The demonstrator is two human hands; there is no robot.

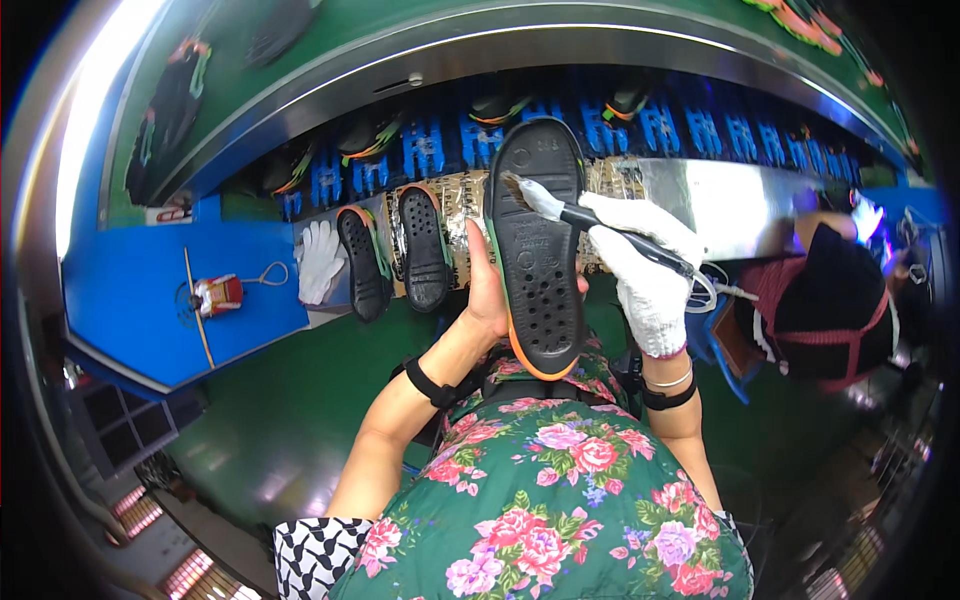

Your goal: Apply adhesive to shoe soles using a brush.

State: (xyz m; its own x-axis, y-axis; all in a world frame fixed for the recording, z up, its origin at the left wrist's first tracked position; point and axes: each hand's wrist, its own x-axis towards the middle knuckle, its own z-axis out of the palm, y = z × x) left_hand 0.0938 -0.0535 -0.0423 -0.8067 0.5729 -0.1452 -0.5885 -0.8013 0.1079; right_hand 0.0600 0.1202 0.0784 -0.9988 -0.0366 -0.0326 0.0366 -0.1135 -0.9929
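Observation:
My bare left hand (486, 290) grips a black shoe sole (541, 270) from beneath and holds it up, its perforated face toward me. An orange and green rim runs round the sole, and most of my fingers are hidden behind it. My right hand (648, 270), in a white knitted glove, is closed round the dark handle of a brush (580, 215). The brush's bristle tip lies over the upper part of the sole; whether it touches, I cannot tell. Left of my left hand, two more black soles (364, 265) (424, 245) lie side by side on the bench.
A white glove (320, 262) lies beside the soles. On the blue table (120, 300) at left stands a small red and white container (218, 295) with a thin stick. Blue holders (422, 150) line the shelf below a metal edge (420, 80). At right sits another person (830, 300).

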